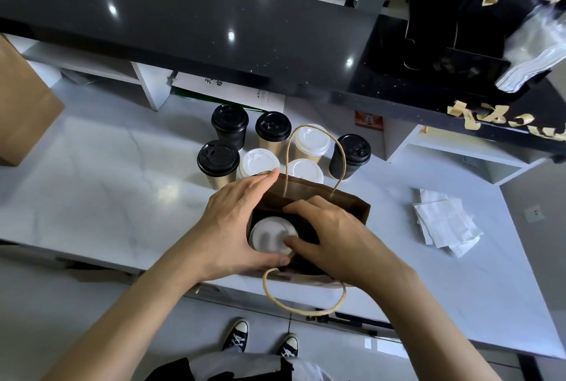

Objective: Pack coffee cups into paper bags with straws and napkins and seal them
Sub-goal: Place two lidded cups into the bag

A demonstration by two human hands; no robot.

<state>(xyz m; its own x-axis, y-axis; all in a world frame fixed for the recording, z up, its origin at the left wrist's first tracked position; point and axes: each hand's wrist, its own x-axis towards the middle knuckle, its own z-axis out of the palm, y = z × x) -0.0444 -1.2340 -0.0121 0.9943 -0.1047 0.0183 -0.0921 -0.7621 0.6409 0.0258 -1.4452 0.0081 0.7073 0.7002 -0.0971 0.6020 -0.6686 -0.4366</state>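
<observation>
Head view: I logged both hands at a brown paper bag (349, 200) standing open at the near edge of the white counter (122, 190). Left hand (235, 224) curled round the bag's left rim, thumb by the near edge, fingers reaching to the far side. Right hand (333, 233) lay over the bag mouth, fingertips touching a white-lidded cup (269, 236) seated inside on the left, w/ a dark insert around it. Hands close together, not touching as far as I could tell. One twine handle stood up at the back, the other drooped over the counter edge toward me. Behind the bag: seven lidded cups in a cluster (275, 141), four black lids, three white. Napkins (444, 224) lay in a loose pile to the right, well apart from the bag. Second brown bag (21, 105) at far left.
</observation>
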